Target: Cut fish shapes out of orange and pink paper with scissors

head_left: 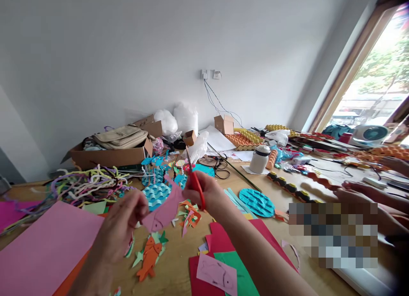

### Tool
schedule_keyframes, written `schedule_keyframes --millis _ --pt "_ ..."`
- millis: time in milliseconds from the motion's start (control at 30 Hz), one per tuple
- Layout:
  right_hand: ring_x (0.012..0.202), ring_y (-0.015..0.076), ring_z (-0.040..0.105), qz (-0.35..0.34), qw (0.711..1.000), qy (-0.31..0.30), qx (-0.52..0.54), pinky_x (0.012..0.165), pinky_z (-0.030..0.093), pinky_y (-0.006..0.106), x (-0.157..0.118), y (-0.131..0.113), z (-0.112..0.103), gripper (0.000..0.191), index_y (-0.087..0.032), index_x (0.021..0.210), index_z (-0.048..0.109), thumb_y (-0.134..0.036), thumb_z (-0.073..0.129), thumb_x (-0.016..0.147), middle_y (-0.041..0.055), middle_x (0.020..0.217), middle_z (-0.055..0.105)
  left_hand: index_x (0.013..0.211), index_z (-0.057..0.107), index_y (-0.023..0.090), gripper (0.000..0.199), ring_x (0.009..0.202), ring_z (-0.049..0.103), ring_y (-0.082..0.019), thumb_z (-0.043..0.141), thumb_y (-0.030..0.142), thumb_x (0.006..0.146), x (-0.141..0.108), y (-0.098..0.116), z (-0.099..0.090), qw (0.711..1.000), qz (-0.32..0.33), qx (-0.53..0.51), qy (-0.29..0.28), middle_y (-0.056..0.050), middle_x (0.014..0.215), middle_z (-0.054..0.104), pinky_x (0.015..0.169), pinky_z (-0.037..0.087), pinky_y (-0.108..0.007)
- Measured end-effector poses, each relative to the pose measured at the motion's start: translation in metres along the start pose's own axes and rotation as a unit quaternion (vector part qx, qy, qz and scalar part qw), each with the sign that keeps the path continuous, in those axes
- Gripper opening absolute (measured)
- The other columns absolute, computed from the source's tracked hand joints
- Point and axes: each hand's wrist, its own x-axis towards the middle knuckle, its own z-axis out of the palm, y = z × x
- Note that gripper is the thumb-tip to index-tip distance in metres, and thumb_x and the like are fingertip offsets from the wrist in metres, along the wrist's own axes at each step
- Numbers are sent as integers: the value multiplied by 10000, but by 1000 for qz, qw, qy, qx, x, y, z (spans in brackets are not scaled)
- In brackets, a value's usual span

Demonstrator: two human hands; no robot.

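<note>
Premises: craft workroom, shared. Long wooden bench set along plain pale wall, crowded with handicraft stock. Noted: pink paper sheet, cut-out orange paper fish, heap of fuzzy coloured strands, orange and yellow moulded trays, black-and-yellow moulded strip, open cardboard box. Tool seen: red-handled scissors. Second person's hands at right side of bench. Wall sockets above bench; large wood-framed window, greenery outside.

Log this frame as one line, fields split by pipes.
left hand: pinching pink paper | right hand: gripping red-handled scissors | table: orange paper fish, fish drawing on pink paper rectangle
</note>
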Motion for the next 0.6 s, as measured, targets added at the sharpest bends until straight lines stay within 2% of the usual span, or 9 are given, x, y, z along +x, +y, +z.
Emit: schedule_keyframes --millis 67,167,233,333,467,600 --pt "453 79 424 4 991 63 116 424 303 187 -1 5 4 178 -201 748 459 -272 616 700 -75 575 482 545 522 192 360 437 399 -75 665 494 677 4 -6 0 995 -7 -71 72 67 487 460 415 328 -177" --pt "424 69 421 1 947 142 287 416 291 180 -2 12 15 232 -184 752 510 -247 707 646 -87 510 482 606 615 172 299 387 369 -63 769 423 554 4 -24 15 996 -42 -40 64 66 413 478 368 282 -166" --pt "422 65 428 -1 936 161 312 416 292 172 -3 15 24 246 -181 743 513 -258 724 641 -92 498 480 605 640 156 293 396 403 -72 810 366 493 1 -34 30 998 -42 -26 40 47 436 514 382 318 -185" --pt "420 63 435 5 936 166 311 414 302 166 -4 18 34 265 -179 730 512 -275 739 632 -92 500 483 661 644 177 343 412 427 -93 796 429 484 -2 -40 46 999 -15 -15 34 38 506 544 378 333 -217" --pt "421 69 430 25 939 161 302 415 326 177 -5 17 43 283 -181 707 509 -301 747 612 -81 513 501 575 598 200 299 451 425 -113 707 475 617 4 -36 46 997 30 35 60 51 459 473 443 364 -244" --pt "429 74 434 29 943 152 296 417 339 184 -6 17 46 314 -185 708 509 -336 762 600 -70 527 517 421 489 232 372 482 468 -151 656 453 669 15 -35 40 990 49 104 85 36 436 455 495 394 -279"
